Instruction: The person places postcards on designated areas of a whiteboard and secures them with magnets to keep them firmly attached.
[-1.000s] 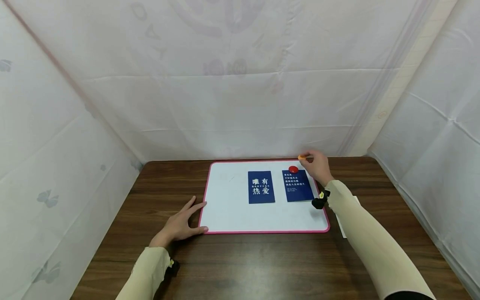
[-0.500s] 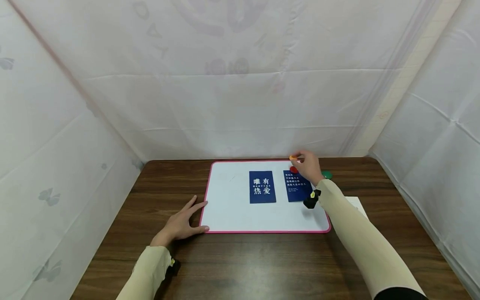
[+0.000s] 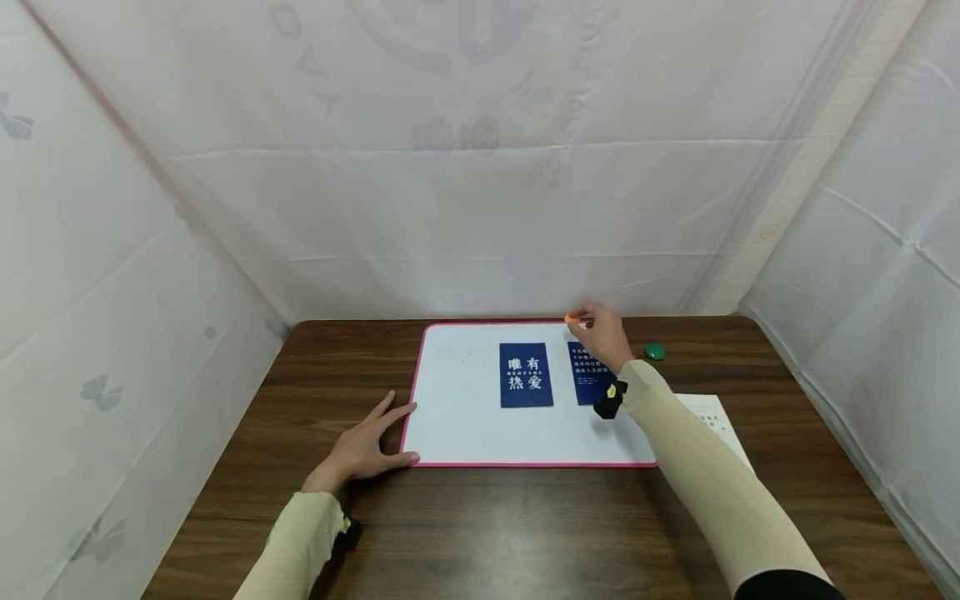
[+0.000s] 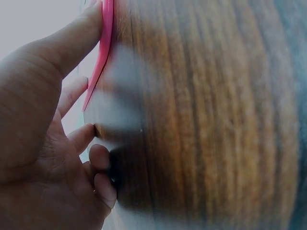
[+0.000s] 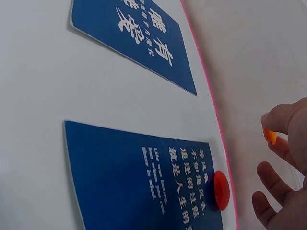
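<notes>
There were 2 blue cards point(image 3: 527, 375) point(image 3: 588, 375) on 1 whiteboard point(image 3: 465, 417), 3 round magnets (1 orange point(image 3: 573, 317), 1 red point(image 5: 221, 190), 1 green point(image 3: 655, 352)), 1 paper sheet point(image 3: 712, 417) and 2 hands point(image 3: 360, 450) point(image 3: 602, 336).

A recording booth: white sheets point(image 3: 480, 192) curtain a wooden table point(image 3: 525, 517).

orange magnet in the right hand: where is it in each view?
Head: orange magnet pinched at the right hand, over the whiteboard's far edge.
Left wrist: not in it.
Right wrist: orange magnet at right edge, between fingers.
Shared landmark: the board's pink rim.
</notes>
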